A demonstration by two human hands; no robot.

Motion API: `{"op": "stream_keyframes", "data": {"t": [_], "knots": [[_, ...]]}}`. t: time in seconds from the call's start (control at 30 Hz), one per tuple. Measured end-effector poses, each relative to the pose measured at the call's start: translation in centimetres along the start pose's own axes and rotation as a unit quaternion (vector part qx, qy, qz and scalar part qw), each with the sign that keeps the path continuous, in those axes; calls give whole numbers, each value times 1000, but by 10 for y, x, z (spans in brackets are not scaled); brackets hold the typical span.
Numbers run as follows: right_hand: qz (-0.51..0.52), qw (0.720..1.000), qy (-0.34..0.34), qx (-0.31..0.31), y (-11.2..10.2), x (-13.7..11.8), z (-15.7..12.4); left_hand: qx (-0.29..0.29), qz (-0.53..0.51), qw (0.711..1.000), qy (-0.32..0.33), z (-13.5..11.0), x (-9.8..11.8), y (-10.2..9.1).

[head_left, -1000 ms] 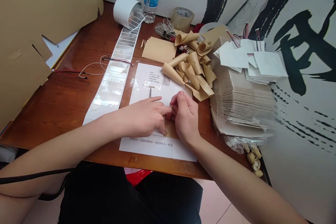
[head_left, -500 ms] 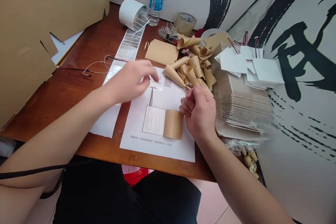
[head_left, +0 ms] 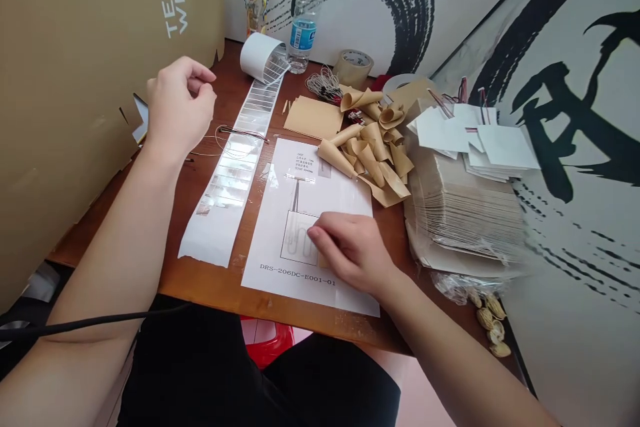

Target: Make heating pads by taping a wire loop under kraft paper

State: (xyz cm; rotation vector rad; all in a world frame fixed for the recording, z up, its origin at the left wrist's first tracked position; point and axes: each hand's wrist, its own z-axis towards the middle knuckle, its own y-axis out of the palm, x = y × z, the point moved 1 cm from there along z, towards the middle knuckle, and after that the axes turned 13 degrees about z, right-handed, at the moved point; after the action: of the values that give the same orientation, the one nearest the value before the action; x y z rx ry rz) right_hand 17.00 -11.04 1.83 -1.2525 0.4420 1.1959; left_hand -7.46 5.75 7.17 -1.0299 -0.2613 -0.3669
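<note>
My left hand [head_left: 183,103] is raised over the left side of the table near the big cardboard box, its fingers curled in. Whatever its fingertips may hold is hidden. Thin wires [head_left: 245,133] lie just right of it, across the strip of clear labels [head_left: 235,160]. Over the printed sheet [head_left: 280,280] with a line drawing, my right hand [head_left: 353,250] is closed, thumb against the bent forefinger. It covers most of a small brown paper piece [head_left: 324,261] on the drawing's right half. I cannot make out anything in its grip.
Curled brown paper scraps [head_left: 370,147] lie beside a flat brown stack [head_left: 314,117]. White cards with wires [head_left: 475,130] rest on a wrapped cardboard stack [head_left: 465,207] at right. The label roll [head_left: 257,57], a water bottle [head_left: 303,33] and tape [head_left: 354,67] stand behind; a cardboard box [head_left: 100,80] walls the left.
My left hand has moved left from above the sheet toward the box. My right hand has come down and left over the brown paper piece. A curled scrap now lies at the pile's front.
</note>
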Motion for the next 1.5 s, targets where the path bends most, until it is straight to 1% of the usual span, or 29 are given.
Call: {"op": "stream_keyframes", "data": {"t": [0.03,0.1,0.17,0.23,0.3,0.37,0.4,0.47,0.57,0.63,0.67,0.73,0.8,0.83,0.9,0.97,1.03,1.1,1.17,1.2,1.27,1.3,1.33,1.37,1.4,1.43,1.5], "knots": [[20,999,11,-22,2,0,0,-13,0,1000,-16,1,-2,-1],[49,997,42,-43,5,4,1,-57,8,997,-43,2,-5,-2],[65,994,83,-40,6,10,2,-111,31,992,-53,1,-8,-2],[76,989,120,-28,7,16,2,-140,56,988,-46,1,-10,0],[85,986,144,-11,7,20,2,-135,80,987,-42,2,-13,2],[92,984,154,2,7,22,2,-126,102,986,-35,3,-17,6],[93,983,155,4,7,23,2,-130,108,985,-25,4,-20,8],[92,984,153,-1,8,22,2,-164,121,979,4,5,-25,16],[88,985,145,-12,7,22,4,-211,120,970,26,4,-30,32],[85,986,141,-14,7,22,4,-222,120,964,88,1,-29,45],[83,987,140,-14,7,22,3,-217,121,963,106,-1,-26,51],[79,987,139,-16,7,22,3,-215,110,956,165,-7,-19,63],[79,987,137,-17,7,22,3,-231,85,947,207,-12,-9,72],[80,987,136,-16,7,22,3,-236,81,943,221,-13,-5,75],[83,987,136,-15,7,22,3,-230,82,943,228,-15,2,78],[86,987,137,-14,7,22,4,-221,89,944,230,-14,7,77],[89,986,138,-14,6,22,4,-205,89,948,228,-12,10,71],[92,986,139,-12,6,22,3,-163,72,961,209,-10,13,60],[95,985,142,-8,6,22,3,-84,62,979,176,-9,14,47],[98,985,144,-7,6,21,3,-34,56,986,154,-8,14,39],[106,983,149,-3,6,21,2,52,39,993,101,-8,16,25],[111,982,152,0,5,21,2,105,22,992,66,-8,16,19],[117,981,155,3,5,21,2,136,-7,990,36,-8,16,13],[122,980,159,9,5,22,2,156,-52,986,7,-7,17,9],[127,978,163,15,5,22,2,187,-108,976,-23,-5,17,5],[130,977,168,22,4,23,2,195,-165,966,-33,-3,17,2],[137,974,178,36,4,26,2,227,-282,931,-50,1,18,-2]]}}
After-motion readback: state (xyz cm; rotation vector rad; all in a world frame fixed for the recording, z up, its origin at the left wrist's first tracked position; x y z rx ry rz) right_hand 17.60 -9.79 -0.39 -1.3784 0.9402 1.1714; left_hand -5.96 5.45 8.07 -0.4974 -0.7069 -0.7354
